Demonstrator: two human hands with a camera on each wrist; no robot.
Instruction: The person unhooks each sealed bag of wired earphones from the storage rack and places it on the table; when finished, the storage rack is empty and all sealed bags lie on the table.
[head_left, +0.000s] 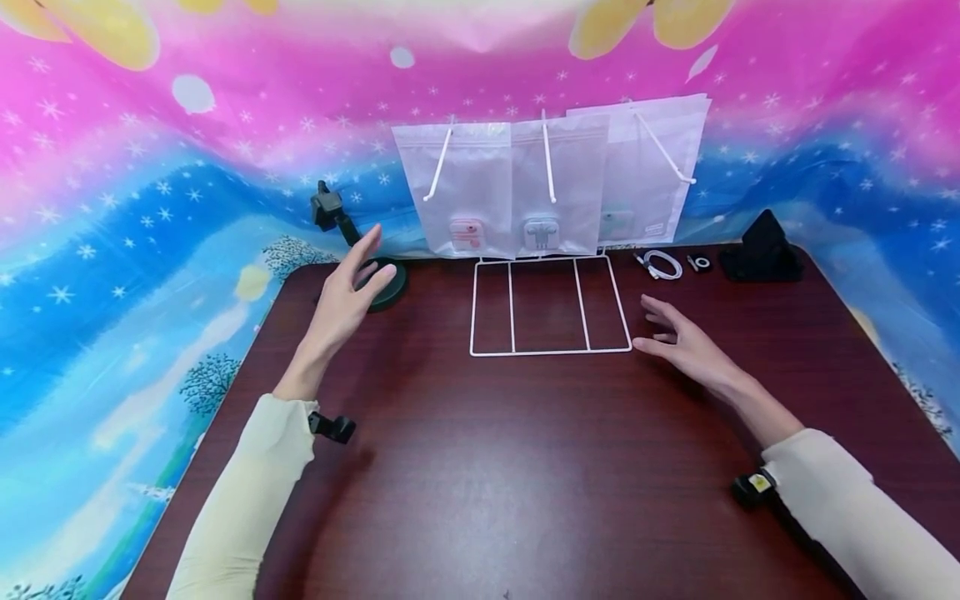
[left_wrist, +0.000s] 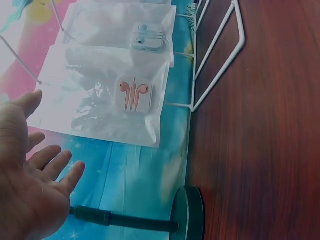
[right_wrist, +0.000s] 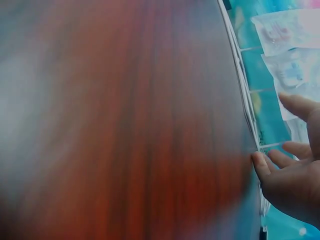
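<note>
Head view: wire rack [head_left: 550, 307] flat, widthways.

We see a dark reddish-brown wooden table [head_left: 525, 467] set against a bright backdrop cloth [head_left: 112, 250] of pink and blue, printed with snowflakes and trees. Along the table's far edge we find three frosted plastic bags side by side: the left bag [head_left: 457, 183] holds pink earphones [head_left: 467, 234], the middle bag [head_left: 562, 175] pale blue-grey earphones [head_left: 541, 233], and the right bag [head_left: 652, 167] a greenish set [head_left: 617, 223]. To their right we make out a coiled white cable [head_left: 662, 264], a small black item [head_left: 700, 263] just beside it, and a black wedge-shaped object [head_left: 762, 248] near the corner.
</note>
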